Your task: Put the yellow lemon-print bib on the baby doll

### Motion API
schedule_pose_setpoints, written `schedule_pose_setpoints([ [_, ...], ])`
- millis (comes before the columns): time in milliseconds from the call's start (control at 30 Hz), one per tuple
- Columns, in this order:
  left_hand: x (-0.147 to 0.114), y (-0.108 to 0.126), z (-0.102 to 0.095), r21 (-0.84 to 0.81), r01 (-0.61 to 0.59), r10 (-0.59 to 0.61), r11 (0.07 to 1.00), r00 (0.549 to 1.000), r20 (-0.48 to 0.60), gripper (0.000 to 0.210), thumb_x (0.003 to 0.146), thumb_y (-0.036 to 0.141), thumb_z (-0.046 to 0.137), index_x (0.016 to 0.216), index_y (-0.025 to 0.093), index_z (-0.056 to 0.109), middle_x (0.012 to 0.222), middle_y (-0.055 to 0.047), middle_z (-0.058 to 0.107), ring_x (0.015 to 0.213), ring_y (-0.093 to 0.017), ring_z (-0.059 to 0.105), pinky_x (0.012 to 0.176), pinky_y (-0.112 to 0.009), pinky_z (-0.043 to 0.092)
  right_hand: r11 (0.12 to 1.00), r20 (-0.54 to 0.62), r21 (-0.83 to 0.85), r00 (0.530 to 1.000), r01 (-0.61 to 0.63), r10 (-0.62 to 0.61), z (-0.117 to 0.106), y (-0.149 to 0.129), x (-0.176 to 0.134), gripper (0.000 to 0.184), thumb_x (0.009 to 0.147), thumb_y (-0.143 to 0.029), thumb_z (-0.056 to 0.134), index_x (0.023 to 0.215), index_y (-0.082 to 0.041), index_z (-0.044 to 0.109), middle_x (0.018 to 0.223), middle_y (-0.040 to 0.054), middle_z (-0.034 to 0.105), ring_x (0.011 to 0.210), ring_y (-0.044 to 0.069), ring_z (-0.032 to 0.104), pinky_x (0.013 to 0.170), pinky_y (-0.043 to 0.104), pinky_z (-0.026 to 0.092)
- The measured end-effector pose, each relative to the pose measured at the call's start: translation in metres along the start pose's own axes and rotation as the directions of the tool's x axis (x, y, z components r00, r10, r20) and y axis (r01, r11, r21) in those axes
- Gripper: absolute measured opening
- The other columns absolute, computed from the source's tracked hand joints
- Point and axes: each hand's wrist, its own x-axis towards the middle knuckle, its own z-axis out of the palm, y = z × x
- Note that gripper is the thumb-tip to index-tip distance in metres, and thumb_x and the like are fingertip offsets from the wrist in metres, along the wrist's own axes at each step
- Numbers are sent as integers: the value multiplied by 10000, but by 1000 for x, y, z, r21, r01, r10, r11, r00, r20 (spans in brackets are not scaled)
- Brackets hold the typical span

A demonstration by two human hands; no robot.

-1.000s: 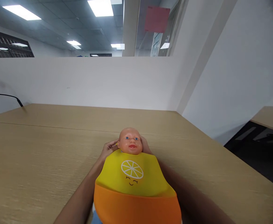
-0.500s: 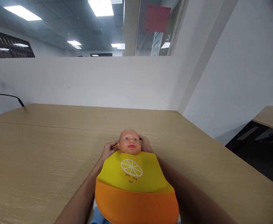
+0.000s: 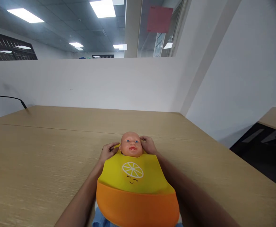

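Head-worn camera looks forward and down across the tabletop [image 3: 57,157]

tabletop [image 3: 45,164]: passable outside left hand [image 3: 107,152], right hand [image 3: 148,145] | baby doll [image 3: 131,145]: blocks between | white partition [image 3: 105,82]: bars beyond

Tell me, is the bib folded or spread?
Spread: the bib lies over the doll, with the fruit print and orange pocket both showing.

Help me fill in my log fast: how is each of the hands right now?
Left hand: curled at the neck of the bib; firm grip cannot be told.
Right hand: curled beside the doll's head; holding anything cannot be told.
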Motion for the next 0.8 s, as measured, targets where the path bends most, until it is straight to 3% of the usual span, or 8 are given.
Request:
schedule_pose_setpoints([
  [133,-4,6,-8,-222,79,-108,972,987,-120,504,516,281,823,977,153,665,776,-60,728,604,-149,625,560,-244,459,993,-25,113,999,-41,44,-18,-2,11,302,683,-418,545,669,-132,644,638,44,643,527,123,504,504,248,384],
  [300,-6,12,-19,-399,14,-55,917,994,-90,342,538,263,827,820,121,694,751,-47,711,617,-108,609,607,-209,461,948,-59,317,997,-33,55,-41,-30,14,291,666,-390,610,808,-140,660,836,62,660,553,96,487,468,224,359],
  [433,-8,14,-22,-441,-9,-27,897,997,-76,272,507,235,839,734,143,721,721,-32,709,623,-97,598,623,-196,456,946,140,323,986,39,-89,-50,-59,4,429,649,-381,684,1017,-162,647,937,70,648,695,130,586,535,224,443],
  [500,-9,14,-22,-471,14,-41,882,998,-47,243,483,225,848,678,155,719,682,-20,702,604,-92,593,616,-195,453,946,292,321,945,49,-148,-52,-70,-2,501,654,-391,708,1097,-173,624,985,73,644,792,157,622,643,259,498],
  [567,-12,16,-19,-487,46,-64,872,998,-20,230,464,223,853,635,161,713,636,-10,691,575,-87,584,593,-195,447,947,404,319,902,17,-153,-57,-79,-7,468,657,-398,721,1059,-172,639,994,73,654,850,176,635,741,301,513],
  [667,-18,23,-15,-488,67,-79,871,997,-3,234,449,241,858,612,166,707,613,-5,683,552,-88,579,566,-198,440,948,446,317,882,2,-151,-66,-91,-14,363,654,-408,732,920,-170,664,947,62,676,871,186,636,780,309,504],
  [800,-28,38,-9,-433,79,-65,898,997,47,214,490,263,841,635,170,713,631,-13,686,553,-115,591,574,-235,445,957,483,290,860,21,-166,-66,-111,-31,294,705,-415,693,869,-179,630,850,39,675,786,170,636,678,279,499],
])
